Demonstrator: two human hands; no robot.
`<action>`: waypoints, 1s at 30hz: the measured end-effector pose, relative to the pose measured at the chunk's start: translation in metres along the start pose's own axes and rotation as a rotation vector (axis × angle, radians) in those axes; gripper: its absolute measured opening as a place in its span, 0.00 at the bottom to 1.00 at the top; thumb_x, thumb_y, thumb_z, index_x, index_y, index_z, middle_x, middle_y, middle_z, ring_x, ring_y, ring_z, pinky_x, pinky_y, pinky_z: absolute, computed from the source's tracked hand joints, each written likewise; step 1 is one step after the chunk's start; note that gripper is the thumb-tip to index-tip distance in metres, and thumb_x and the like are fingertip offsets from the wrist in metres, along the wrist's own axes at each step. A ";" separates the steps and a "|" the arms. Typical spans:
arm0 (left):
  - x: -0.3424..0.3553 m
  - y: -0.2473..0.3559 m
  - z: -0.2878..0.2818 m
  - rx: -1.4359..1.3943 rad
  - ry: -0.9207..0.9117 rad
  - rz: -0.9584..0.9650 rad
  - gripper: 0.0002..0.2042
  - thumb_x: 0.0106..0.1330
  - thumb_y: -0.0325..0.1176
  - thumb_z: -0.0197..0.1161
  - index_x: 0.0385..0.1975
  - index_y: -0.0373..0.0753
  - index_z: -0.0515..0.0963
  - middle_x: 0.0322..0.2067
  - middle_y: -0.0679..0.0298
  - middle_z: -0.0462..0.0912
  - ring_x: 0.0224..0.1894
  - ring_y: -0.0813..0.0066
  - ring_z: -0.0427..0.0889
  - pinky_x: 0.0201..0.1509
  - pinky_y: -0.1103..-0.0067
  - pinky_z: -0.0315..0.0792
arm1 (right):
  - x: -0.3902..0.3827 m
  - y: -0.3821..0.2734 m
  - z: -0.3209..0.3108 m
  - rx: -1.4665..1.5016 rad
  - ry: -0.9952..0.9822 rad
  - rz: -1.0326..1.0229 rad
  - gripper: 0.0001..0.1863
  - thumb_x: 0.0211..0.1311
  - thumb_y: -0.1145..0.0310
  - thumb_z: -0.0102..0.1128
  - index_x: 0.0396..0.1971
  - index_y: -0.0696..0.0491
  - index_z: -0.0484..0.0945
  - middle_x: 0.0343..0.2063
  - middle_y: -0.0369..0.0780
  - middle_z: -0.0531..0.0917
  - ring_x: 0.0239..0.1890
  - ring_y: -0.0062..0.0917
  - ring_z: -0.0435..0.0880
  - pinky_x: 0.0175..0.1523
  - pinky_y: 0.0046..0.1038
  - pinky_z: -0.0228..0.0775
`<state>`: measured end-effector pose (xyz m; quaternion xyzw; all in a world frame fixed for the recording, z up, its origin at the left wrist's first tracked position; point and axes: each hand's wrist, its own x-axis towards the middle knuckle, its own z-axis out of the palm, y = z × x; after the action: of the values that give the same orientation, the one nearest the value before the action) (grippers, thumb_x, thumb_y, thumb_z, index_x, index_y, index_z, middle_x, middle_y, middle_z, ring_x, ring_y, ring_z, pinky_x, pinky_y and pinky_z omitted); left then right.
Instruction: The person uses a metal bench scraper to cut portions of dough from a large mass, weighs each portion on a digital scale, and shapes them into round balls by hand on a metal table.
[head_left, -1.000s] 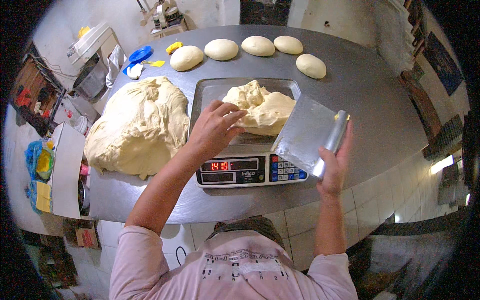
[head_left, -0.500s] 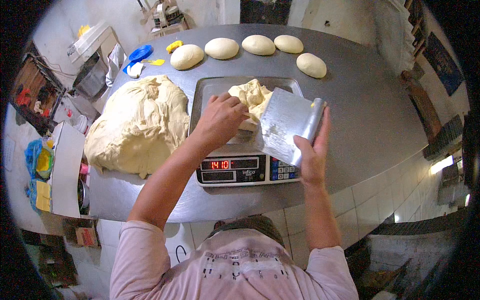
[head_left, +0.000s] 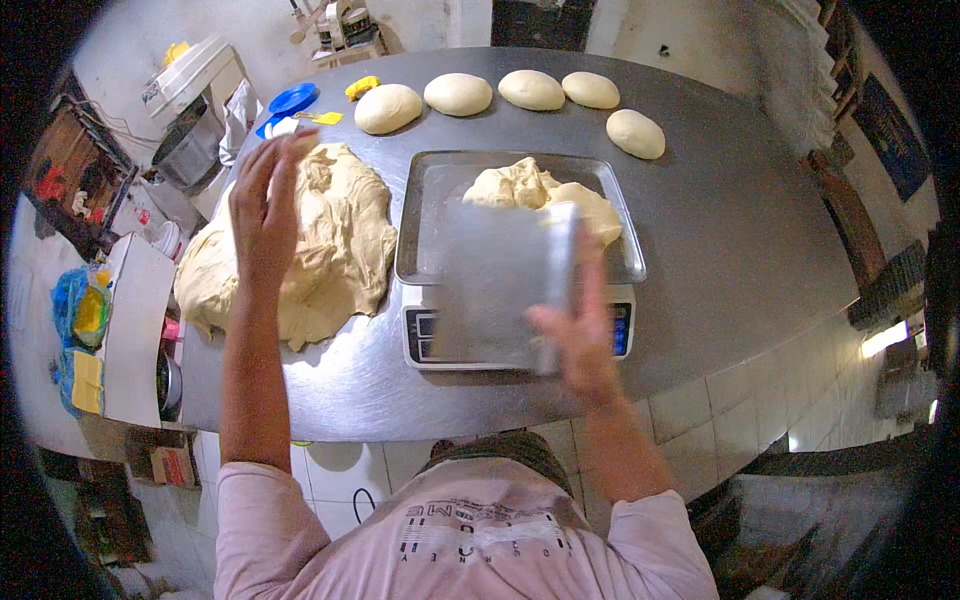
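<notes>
The gray table (head_left: 740, 270) holds my big dough heap (head_left: 345, 235), left of the scale (head_left: 424, 338). On its tray (head_left: 428, 250) sits a smaller dough lump (head_left: 510, 185). I grip a metal scraper (head_left: 490, 285) in my right hand (head_left: 588, 350). My left hand (head_left: 267, 205) is over the heap, fingers straight; I can't tell if it touches.

Pale pink short-sleeved shirt (head_left: 465, 575) with dark printed lettering (head_left: 480, 536)

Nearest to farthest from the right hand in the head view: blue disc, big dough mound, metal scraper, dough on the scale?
1. Metal scraper: in the right hand.
2. Dough on the scale: just ahead.
3. Big dough mound: left.
4. Blue disc: far left, toward the back.
</notes>
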<state>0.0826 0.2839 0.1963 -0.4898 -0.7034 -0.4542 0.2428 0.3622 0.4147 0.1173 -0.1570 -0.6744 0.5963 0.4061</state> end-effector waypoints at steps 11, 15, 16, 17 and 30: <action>-0.118 -0.123 -0.021 0.882 -0.669 -0.376 0.16 0.63 0.46 0.57 0.44 0.43 0.76 0.44 0.63 0.75 0.54 0.63 0.68 0.61 0.63 0.56 | -0.004 -0.026 -0.097 0.173 0.637 -0.052 0.40 0.48 0.70 0.55 0.65 0.53 0.54 0.57 0.42 0.66 0.58 0.33 0.67 0.62 0.34 0.59; -0.107 -0.112 -0.034 0.826 -0.630 -0.241 0.16 0.59 0.49 0.61 0.37 0.43 0.80 0.47 0.59 0.74 0.61 0.56 0.61 0.63 0.61 0.54 | -0.009 -0.028 -0.100 0.090 0.675 -0.070 0.38 0.49 0.70 0.55 0.65 0.53 0.56 0.57 0.41 0.66 0.58 0.32 0.66 0.62 0.33 0.59; -0.108 -0.110 -0.040 0.835 -0.584 -0.139 0.16 0.58 0.49 0.62 0.35 0.44 0.81 0.49 0.58 0.73 0.63 0.54 0.58 0.63 0.61 0.54 | -0.010 -0.027 -0.103 0.066 0.671 -0.077 0.38 0.50 0.69 0.55 0.65 0.53 0.56 0.57 0.41 0.66 0.58 0.31 0.66 0.62 0.33 0.59; -0.104 -0.100 -0.050 0.856 -0.474 -0.082 0.16 0.57 0.49 0.63 0.35 0.43 0.81 0.51 0.57 0.72 0.64 0.52 0.56 0.64 0.60 0.53 | -0.011 -0.027 -0.104 0.046 0.660 -0.081 0.38 0.50 0.69 0.55 0.65 0.53 0.56 0.57 0.41 0.66 0.58 0.31 0.66 0.62 0.33 0.59; -0.155 -0.150 -0.045 0.681 -0.253 -0.143 0.17 0.59 0.37 0.60 0.47 0.40 0.74 0.37 0.57 0.76 0.44 0.57 0.71 0.50 0.64 0.65 | 0.006 -0.040 -0.037 0.035 0.595 -0.045 0.42 0.45 0.68 0.56 0.65 0.56 0.54 0.59 0.43 0.64 0.60 0.32 0.65 0.64 0.31 0.56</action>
<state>0.0035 0.1559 0.0350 -0.3827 -0.8713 -0.1455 0.2705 0.3965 0.4346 0.1551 -0.3032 -0.5186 0.5264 0.6016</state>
